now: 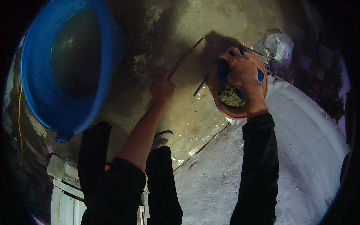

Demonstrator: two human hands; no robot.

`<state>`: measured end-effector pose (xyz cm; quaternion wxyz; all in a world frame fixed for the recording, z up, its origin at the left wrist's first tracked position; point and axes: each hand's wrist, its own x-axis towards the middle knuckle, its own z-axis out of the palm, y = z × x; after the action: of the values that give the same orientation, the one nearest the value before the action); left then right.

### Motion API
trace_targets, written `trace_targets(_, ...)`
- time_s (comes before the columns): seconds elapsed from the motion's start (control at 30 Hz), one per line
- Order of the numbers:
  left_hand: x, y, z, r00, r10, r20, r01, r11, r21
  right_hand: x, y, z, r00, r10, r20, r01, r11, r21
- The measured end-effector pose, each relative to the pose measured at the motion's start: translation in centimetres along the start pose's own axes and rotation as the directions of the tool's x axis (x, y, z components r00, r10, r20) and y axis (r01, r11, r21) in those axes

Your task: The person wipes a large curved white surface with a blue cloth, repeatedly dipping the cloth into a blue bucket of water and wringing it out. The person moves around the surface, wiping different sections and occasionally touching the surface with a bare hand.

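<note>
My right hand [244, 67] is closed on a dark blue object [223, 71] over a round terracotta-coloured pot [263, 63]. Hand and forearm hide much of the blue object, so its exact kind is unclear. Inside the pot, soil with bits of green [230, 97] shows to the left of my wrist. My left hand [162, 88], lower and to the left, forms a fist around a thin dark rod [187, 56]. The rod slants up and right from the fist, ending short of the pot amid shadow.
A large blue tub [105, 56] of dark liquid stands at left. A clear plastic bag [278, 47] lies beyond the pot. White-coated wall or ledge surfaces [211, 174] run along the lower right. A shoe [163, 138] shows on the stained concrete floor [182, 112]; a yellow cord [19, 121] hangs far left.
</note>
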<state>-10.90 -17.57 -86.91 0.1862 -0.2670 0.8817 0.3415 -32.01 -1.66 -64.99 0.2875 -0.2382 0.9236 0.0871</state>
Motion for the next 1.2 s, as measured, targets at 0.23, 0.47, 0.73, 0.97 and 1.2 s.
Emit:
trace_targets(0.23, -1.4, 3.0, -1.2, 0.988, -0.083, 0.131, 0.093, 0.993, -0.067, 0.5, 0.3, -0.6, 0.992, 0.025, 0.121, -0.014, 0.996, -0.088)
trace_targets(0.47, -2.2, 0.7, 3.0, 0.999, -0.034, 0.037, 0.043, 0.964, -0.263, -1.1, -0.2, -0.3, 0.999, -0.031, 0.012, 0.031, 1.0, 0.005)
trace_targets(0.73, -1.9, 0.7, 3.9, 0.996, -0.033, 0.079, 0.06, 0.924, -0.377, -3.3, 0.0, -1.6, 0.979, -0.129, -0.158, 0.138, 0.989, 0.047)
trace_targets(0.97, -2.2, -1.8, 0.5, 0.992, 0.009, 0.122, 0.076, 0.736, -0.672, -4.4, 1.4, -1.0, 0.974, -0.111, -0.198, 0.125, 0.99, 0.061)
trace_targets(1.2, -3.0, -10.3, -4.5, 0.934, 0.079, 0.348, 0.163, 0.772, -0.614, -5.7, 2.0, -1.2, 0.967, -0.124, -0.224, 0.148, 0.985, 0.092)
